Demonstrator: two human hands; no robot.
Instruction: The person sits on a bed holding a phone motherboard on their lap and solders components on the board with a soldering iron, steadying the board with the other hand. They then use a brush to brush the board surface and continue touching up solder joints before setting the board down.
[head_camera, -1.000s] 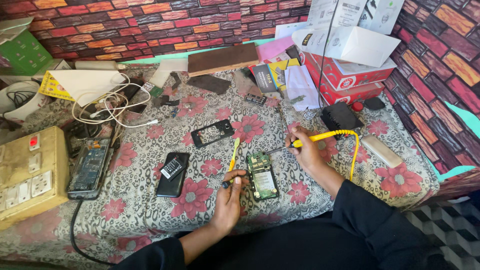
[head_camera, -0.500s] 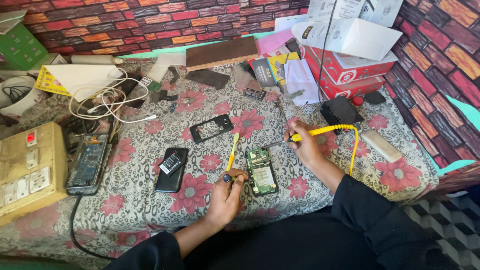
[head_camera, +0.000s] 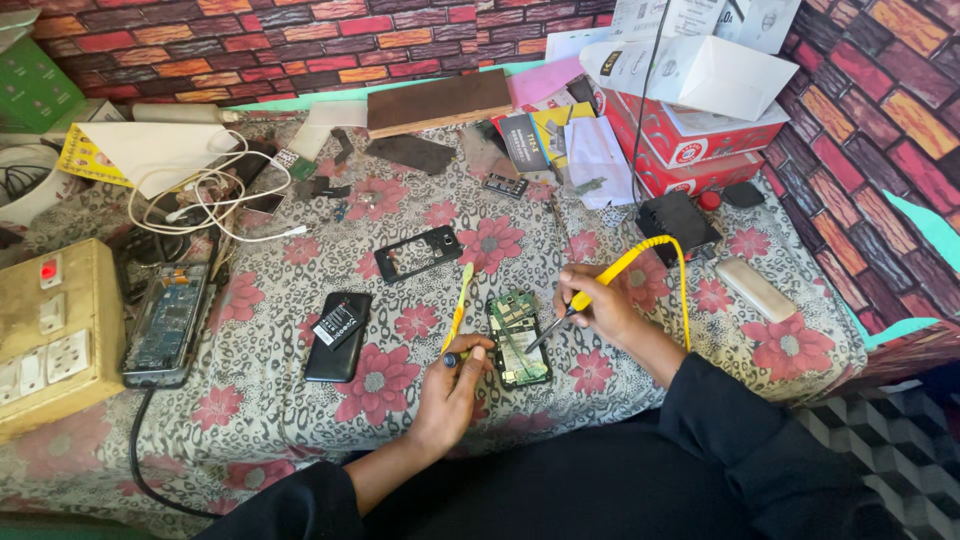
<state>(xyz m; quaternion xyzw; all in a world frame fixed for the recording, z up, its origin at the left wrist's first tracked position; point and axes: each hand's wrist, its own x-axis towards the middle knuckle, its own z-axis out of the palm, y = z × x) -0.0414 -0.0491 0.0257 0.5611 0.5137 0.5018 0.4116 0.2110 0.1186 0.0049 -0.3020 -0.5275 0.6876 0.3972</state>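
The green circuit board (head_camera: 519, 338) lies flat on the flowered cloth (head_camera: 300, 400) between the two hands. The right hand (head_camera: 598, 305) grips a yellow-handled soldering iron (head_camera: 580, 298), tip down on the board — its yellow cord (head_camera: 672, 262) arcs up and back over the wrist. The left hand (head_camera: 455, 380) pinches a yellow tool (head_camera: 459, 310) just beside the board's left edge. Nothing lies over the board except the iron's tip. Around it are one black phone (head_camera: 337, 322), one empty black phone frame (head_camera: 418, 252), one opened handset (head_camera: 168, 322) far left beside a yellowed socket box (head_camera: 55, 335), one tangle of white cables (head_camera: 195, 195) and two red boxes (head_camera: 690, 150).
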